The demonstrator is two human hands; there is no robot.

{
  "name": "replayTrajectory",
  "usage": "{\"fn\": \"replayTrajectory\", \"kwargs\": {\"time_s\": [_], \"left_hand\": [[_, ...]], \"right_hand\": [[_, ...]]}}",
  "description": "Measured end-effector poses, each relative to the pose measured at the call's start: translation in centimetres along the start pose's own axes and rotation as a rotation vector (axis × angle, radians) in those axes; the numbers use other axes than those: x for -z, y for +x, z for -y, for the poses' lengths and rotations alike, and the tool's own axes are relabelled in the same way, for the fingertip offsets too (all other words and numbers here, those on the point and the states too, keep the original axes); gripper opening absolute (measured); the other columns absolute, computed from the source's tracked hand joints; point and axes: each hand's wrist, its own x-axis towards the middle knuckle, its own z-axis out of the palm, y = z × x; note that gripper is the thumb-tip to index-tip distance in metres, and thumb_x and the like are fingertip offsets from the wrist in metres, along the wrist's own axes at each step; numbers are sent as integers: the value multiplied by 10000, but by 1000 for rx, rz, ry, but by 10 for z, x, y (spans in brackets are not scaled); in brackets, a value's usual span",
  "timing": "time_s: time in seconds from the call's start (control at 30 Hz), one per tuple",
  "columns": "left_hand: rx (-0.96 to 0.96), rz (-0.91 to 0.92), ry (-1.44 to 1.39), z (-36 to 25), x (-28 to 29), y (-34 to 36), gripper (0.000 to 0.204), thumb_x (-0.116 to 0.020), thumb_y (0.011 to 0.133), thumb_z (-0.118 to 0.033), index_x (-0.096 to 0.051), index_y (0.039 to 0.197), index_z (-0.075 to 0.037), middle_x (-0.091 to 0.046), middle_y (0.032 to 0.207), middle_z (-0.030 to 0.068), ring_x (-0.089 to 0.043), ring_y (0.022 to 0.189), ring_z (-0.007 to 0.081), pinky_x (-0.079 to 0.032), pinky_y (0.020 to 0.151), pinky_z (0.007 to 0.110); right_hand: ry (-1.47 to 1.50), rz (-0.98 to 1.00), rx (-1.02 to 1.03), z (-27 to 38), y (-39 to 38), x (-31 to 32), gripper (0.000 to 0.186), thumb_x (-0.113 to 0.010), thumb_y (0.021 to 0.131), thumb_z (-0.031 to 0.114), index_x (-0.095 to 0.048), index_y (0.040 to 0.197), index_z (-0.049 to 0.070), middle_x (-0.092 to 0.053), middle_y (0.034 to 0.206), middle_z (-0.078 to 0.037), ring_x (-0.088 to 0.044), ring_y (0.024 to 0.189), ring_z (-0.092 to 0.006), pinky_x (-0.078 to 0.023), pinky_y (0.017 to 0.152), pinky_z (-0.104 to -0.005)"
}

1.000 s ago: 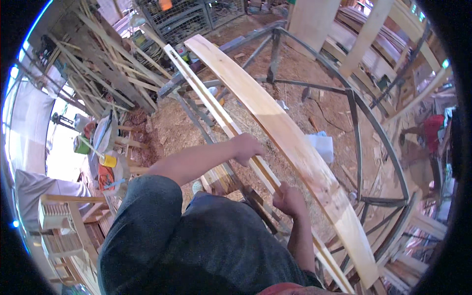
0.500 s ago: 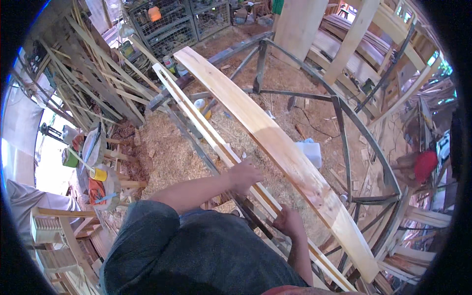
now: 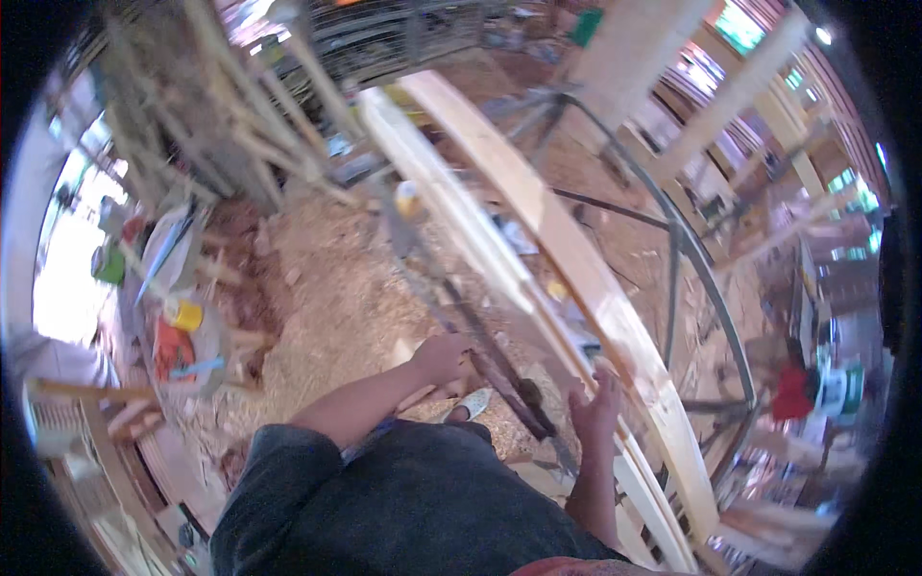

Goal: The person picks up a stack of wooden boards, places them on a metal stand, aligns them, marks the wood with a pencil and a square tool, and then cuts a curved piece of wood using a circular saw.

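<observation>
A long, narrow pale wooden strip with a groove along it [image 3: 499, 259] runs diagonally from far left to near right. Just right of it lies a wide, curved wooden board [image 3: 547, 216]. My right hand [image 3: 597, 401] is at the strip's near part, fingers stretched and spread against its side; blur hides the exact contact. My left hand [image 3: 444, 358] hovers left of the strip, apart from it, near a dark wooden bar [image 3: 499, 379]. Its fingers look bent but are smeared, so any small thing in them cannot be made out.
A dark frame with a curved rail [image 3: 715, 278] stands right of the board. Wood shavings cover the ground [image 3: 327, 298]. Scrap planks [image 3: 192, 106] lean at the far left; a yellow container [image 3: 184, 315] stands left. A red object [image 3: 793, 392] sits at the right.
The strip has shifted right, closer to the board, and my right hand has moved right with it, fingers opening. My left hand has come off the strip. The view has turned somewhat.
</observation>
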Motion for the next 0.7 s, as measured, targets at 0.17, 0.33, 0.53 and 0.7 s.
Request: {"fn": "replayTrajectory", "kwargs": {"time_s": [0.17, 0.33, 0.53, 0.7], "left_hand": [[441, 175, 142, 188, 22, -131, 422, -729, 759, -311, -736, 1155, -166, -726, 1164, 151, -697, 1072, 343, -556, 907, 495], [795, 142, 454, 359, 47, -404, 324, -700, 813, -342, -746, 1005, -86, -745, 980, 191, -726, 896, 388, -577, 785, 505], [1443, -120, 153, 290, 155, -567, 349, -632, 880, -294, -746, 1071, -25, -744, 1105, 215, -718, 1053, 401, -576, 915, 489], [1179, 237, 197, 297, 86, -575, 386, -631, 882, -324, -760, 1108, -39, -728, 1159, 218, -697, 1084, 400, -545, 973, 481]], "right_hand": [[111, 482, -26, 142, 6, -39, 488, -799, 815, 184, -620, 1237, 15, -705, 1058, -175, -692, 981, -308, -550, 893, -456], [122, 1084, 295, 274, -11, -110, 560, -752, 856, 311, -635, 1343, 60, -722, 1187, -212, -685, 1127, -387, -540, 994, -440], [-124, 1201, 490, 342, 12, -174, 495, -709, 848, 332, -688, 1260, 59, -722, 1179, -216, -693, 1100, -392, -549, 970, -444], [119, 960, 457, 361, 70, -200, 406, -618, 903, 328, -695, 1192, 54, -710, 1156, -233, -674, 1106, -435, -532, 963, -513]]}}
